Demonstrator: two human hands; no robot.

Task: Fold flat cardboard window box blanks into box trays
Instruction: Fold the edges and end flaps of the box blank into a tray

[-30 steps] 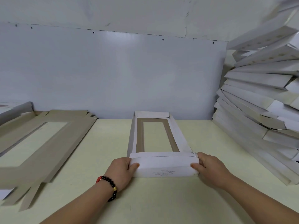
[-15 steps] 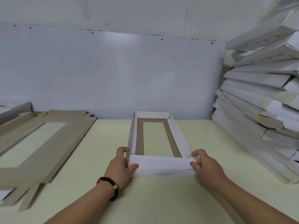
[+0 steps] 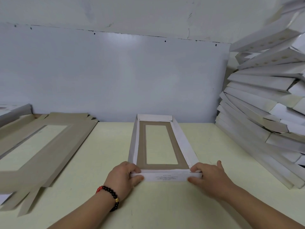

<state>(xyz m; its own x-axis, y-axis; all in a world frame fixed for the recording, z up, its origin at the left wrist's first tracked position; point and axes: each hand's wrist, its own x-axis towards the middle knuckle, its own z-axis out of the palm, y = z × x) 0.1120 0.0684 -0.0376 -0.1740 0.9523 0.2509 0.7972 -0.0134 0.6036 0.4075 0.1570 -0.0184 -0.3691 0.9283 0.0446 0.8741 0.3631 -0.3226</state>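
Observation:
A long white box tray (image 3: 183, 139) with a brown inner frame and a clear window lies on the pale table, its length running away from me. Its near end wall (image 3: 165, 176), printed with small text, stands folded up. My left hand (image 3: 123, 176), with a bead bracelet at the wrist, pinches the wall's left corner, fingers over the top and thumb on the front. At the right corner my right hand (image 3: 208, 176) pinches the same wall.
A stack of flat brown window blanks (image 3: 49, 142) lies on the table to the left. Several folded white trays (image 3: 264, 100) are piled high at the right, leaning over the table. A grey wall panel stands behind the table.
The near end flap has folded further over and down into the tray, so the near wall looks lower. Both hands shifted onto its corners and the brown frame shows fully.

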